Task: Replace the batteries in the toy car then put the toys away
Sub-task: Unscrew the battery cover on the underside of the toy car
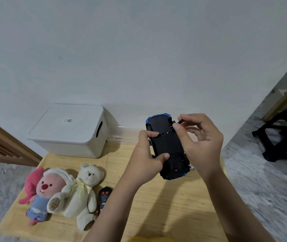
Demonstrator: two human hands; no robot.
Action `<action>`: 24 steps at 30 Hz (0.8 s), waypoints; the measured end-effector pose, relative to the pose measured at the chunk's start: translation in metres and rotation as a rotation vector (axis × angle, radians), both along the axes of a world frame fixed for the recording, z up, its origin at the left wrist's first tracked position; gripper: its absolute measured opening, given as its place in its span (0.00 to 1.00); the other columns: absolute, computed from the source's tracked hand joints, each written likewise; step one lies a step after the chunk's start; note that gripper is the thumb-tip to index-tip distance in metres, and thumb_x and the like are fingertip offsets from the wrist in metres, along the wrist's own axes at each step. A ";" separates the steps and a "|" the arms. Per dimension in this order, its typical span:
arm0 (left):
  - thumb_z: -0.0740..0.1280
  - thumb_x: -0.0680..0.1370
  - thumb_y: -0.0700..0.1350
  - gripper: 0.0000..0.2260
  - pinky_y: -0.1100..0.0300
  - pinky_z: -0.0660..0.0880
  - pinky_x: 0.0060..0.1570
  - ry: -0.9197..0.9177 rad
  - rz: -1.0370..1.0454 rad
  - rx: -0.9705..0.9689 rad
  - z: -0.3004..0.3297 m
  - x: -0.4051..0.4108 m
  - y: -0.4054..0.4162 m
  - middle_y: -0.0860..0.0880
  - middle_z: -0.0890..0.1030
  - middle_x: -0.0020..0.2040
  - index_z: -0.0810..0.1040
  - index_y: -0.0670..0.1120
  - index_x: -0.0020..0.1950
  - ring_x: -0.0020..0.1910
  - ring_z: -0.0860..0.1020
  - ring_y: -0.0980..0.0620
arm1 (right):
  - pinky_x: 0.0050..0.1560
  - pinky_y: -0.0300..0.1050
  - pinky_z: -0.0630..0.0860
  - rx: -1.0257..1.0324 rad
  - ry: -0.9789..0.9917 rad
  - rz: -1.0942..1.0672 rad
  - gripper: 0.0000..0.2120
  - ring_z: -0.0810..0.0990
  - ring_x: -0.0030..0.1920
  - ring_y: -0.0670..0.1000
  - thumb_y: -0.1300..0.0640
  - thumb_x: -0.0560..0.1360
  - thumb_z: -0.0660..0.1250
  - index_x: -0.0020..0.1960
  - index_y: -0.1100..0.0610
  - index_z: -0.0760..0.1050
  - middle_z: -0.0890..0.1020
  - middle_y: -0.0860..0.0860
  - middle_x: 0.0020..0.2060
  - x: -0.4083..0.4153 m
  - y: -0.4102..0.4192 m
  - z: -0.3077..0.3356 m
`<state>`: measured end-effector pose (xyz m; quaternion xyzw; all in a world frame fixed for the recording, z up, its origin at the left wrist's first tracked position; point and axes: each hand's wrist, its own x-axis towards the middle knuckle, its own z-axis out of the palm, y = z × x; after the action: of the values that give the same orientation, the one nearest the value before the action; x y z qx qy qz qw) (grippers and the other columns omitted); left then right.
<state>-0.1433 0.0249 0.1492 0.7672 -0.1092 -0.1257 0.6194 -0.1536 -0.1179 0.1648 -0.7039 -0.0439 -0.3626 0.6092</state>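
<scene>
A blue toy car (167,144) is held upside down above the wooden table (165,203), its black underside facing me. My left hand (147,154) grips the car's left side, thumb and a finger lying on the underside. My right hand (198,137) pinches a thin dark screwdriver (178,123) whose tip meets a screw near the middle of the underside. A black remote control (104,196) with red buttons lies on the table by the plush toys.
A closed white storage box (69,131) stands at the back left against the wall. A cream teddy bear (83,194) and a pink plush (43,193) lie front left. A black stool (284,135) stands on the floor to the right.
</scene>
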 end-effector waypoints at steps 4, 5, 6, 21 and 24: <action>0.69 0.74 0.35 0.22 0.67 0.76 0.29 0.014 -0.005 -0.004 0.000 -0.001 0.000 0.55 0.73 0.51 0.63 0.56 0.55 0.32 0.81 0.60 | 0.43 0.39 0.76 0.017 -0.026 -0.027 0.11 0.80 0.42 0.48 0.65 0.71 0.71 0.49 0.51 0.78 0.80 0.52 0.42 0.001 0.000 -0.002; 0.69 0.74 0.35 0.22 0.67 0.76 0.29 0.012 -0.006 -0.007 0.001 -0.002 0.000 0.55 0.73 0.51 0.63 0.57 0.54 0.32 0.81 0.60 | 0.43 0.38 0.76 0.030 -0.026 -0.030 0.12 0.80 0.42 0.48 0.66 0.72 0.71 0.50 0.52 0.78 0.80 0.52 0.42 0.001 0.000 -0.002; 0.69 0.74 0.35 0.22 0.68 0.75 0.29 0.011 -0.007 -0.008 0.001 -0.002 0.000 0.56 0.73 0.51 0.63 0.59 0.53 0.32 0.81 0.60 | 0.44 0.37 0.76 0.048 -0.026 -0.032 0.13 0.81 0.43 0.48 0.67 0.72 0.70 0.51 0.52 0.77 0.81 0.51 0.42 0.000 0.001 -0.002; 0.69 0.75 0.35 0.21 0.63 0.79 0.33 0.017 -0.013 0.013 -0.002 0.000 0.002 0.56 0.73 0.50 0.63 0.57 0.54 0.32 0.81 0.59 | 0.43 0.38 0.76 0.055 0.004 -0.033 0.11 0.80 0.42 0.49 0.65 0.71 0.70 0.49 0.51 0.78 0.80 0.55 0.42 0.002 0.002 -0.005; 0.69 0.75 0.36 0.22 0.63 0.80 0.34 0.022 -0.010 0.020 -0.003 0.001 0.002 0.55 0.73 0.51 0.62 0.59 0.52 0.33 0.81 0.57 | 0.44 0.37 0.76 0.073 0.001 -0.032 0.14 0.80 0.41 0.48 0.67 0.72 0.69 0.49 0.50 0.77 0.81 0.52 0.42 0.001 0.002 -0.005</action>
<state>-0.1427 0.0271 0.1463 0.7712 -0.1050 -0.1386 0.6124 -0.1523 -0.1155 0.1595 -0.6819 -0.0192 -0.3734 0.6286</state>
